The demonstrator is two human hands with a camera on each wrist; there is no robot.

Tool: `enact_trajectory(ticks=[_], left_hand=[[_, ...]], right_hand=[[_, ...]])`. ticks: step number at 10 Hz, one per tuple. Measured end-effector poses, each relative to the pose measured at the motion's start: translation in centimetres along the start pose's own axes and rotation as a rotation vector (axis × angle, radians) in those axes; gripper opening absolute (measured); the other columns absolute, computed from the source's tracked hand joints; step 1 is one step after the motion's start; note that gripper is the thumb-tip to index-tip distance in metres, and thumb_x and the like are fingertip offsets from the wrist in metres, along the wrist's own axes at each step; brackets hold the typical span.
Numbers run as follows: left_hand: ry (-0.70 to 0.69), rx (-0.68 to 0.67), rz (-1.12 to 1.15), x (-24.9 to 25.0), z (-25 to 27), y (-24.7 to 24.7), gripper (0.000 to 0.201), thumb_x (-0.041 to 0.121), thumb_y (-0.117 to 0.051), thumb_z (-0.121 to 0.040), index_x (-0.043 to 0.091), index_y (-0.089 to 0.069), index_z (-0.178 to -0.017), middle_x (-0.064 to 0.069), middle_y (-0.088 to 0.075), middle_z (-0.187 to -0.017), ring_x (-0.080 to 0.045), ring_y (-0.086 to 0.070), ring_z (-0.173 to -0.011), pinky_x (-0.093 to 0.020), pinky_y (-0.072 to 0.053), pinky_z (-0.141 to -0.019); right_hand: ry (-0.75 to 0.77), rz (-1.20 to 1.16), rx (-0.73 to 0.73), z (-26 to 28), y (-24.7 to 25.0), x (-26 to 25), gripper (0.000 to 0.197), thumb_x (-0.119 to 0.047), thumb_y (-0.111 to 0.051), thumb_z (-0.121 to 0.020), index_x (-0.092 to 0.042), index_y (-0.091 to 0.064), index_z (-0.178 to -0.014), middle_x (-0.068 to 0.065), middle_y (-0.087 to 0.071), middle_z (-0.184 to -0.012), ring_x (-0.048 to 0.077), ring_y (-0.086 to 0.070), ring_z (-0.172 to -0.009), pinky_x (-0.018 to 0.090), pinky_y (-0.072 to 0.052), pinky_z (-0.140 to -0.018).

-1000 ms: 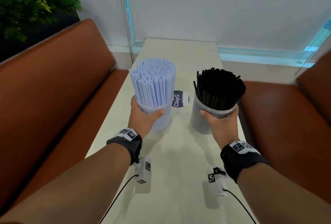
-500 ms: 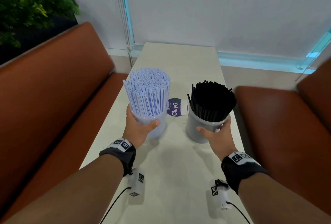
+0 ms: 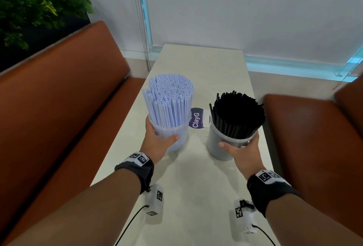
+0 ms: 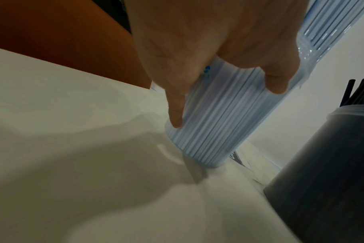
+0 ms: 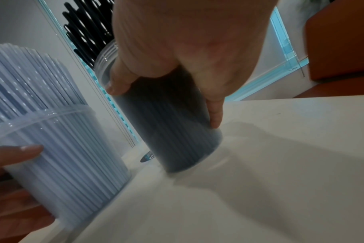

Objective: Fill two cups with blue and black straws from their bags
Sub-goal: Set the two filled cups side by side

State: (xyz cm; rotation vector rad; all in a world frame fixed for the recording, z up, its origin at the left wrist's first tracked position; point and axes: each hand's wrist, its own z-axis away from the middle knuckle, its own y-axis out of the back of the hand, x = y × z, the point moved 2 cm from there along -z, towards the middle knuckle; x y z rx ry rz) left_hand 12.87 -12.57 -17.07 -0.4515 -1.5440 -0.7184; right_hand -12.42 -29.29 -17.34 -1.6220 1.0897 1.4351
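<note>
A clear cup packed with blue straws (image 3: 170,104) stands on the white table (image 3: 192,186), and my left hand (image 3: 159,141) grips its wall from the near side. In the left wrist view the blue-straw cup (image 4: 216,125) has its base on or just above the table. To its right a clear cup of black straws (image 3: 236,114) is gripped near the rim by my right hand (image 3: 241,148). The right wrist view shows the black-straw cup (image 5: 170,128) tilted, its base at the tabletop.
A purple-and-white "ClayG" packet (image 3: 198,118) lies on the table behind and between the cups. Brown leather benches (image 3: 59,118) flank the narrow table on both sides. A plant (image 3: 29,6) stands at the far left, a white wall ahead.
Both hands have lowered their cups from the air down to the tabletop, keeping their grip. The cups now stand a little nearer to the packet.
</note>
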Motion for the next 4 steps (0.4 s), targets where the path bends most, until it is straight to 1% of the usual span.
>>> enact_trajectory(ticks=[1, 2, 3, 4], left_hand=[[0.008, 0.034, 0.027, -0.02, -0.10, -0.43, 0.094, 0.035, -0.092, -0.057, 0.064, -0.034, -0.125, 0.043, -0.052, -0.118, 0.016, -0.056, -0.106, -0.034, -0.055, -0.095], [0.002, 0.063, 0.028, 0.16, 0.06, -0.82, 0.093, 0.035, -0.093, -0.056, 0.062, -0.036, -0.123, 0.037, -0.052, -0.123, 0.008, -0.057, -0.110, -0.033, -0.055, -0.094], [0.013, 0.052, 0.001, 0.95, 0.20, -0.85, 0.099, 0.037, -0.093, -0.056, 0.058, -0.031, -0.131, 0.034, -0.047, -0.130, 0.003, -0.052, -0.119, -0.031, -0.052, -0.096], [0.077, 0.075, -0.087, 0.52, 0.69, -0.26, 0.121, 0.046, -0.093, -0.057, 0.047, -0.017, -0.151, 0.013, -0.037, -0.154, -0.016, -0.041, -0.140, -0.041, -0.042, -0.110]], right_hand=[[0.022, -0.025, 0.036, 0.06, -0.49, -0.17, 0.096, -0.012, -0.099, -0.054, -0.048, -0.046, -0.126, -0.025, -0.059, -0.127, -0.002, -0.058, -0.119, 0.009, -0.048, -0.090], [0.011, -0.069, 0.034, 0.37, -0.99, -0.09, 0.100, -0.007, -0.098, -0.055, -0.038, -0.044, -0.133, -0.017, -0.058, -0.133, 0.004, -0.057, -0.123, 0.017, -0.049, -0.096], [-0.013, -0.041, 0.005, 0.00, -0.87, -0.56, 0.106, -0.009, -0.097, -0.055, -0.031, -0.040, -0.141, -0.015, -0.056, -0.136, 0.004, -0.054, -0.126, 0.020, -0.049, -0.099], [-0.097, 0.093, 0.012, 0.74, -0.11, -1.08, 0.118, -0.024, -0.099, -0.055, -0.032, -0.029, -0.150, -0.011, -0.045, -0.147, 0.007, -0.044, -0.136, 0.030, -0.040, -0.112]])
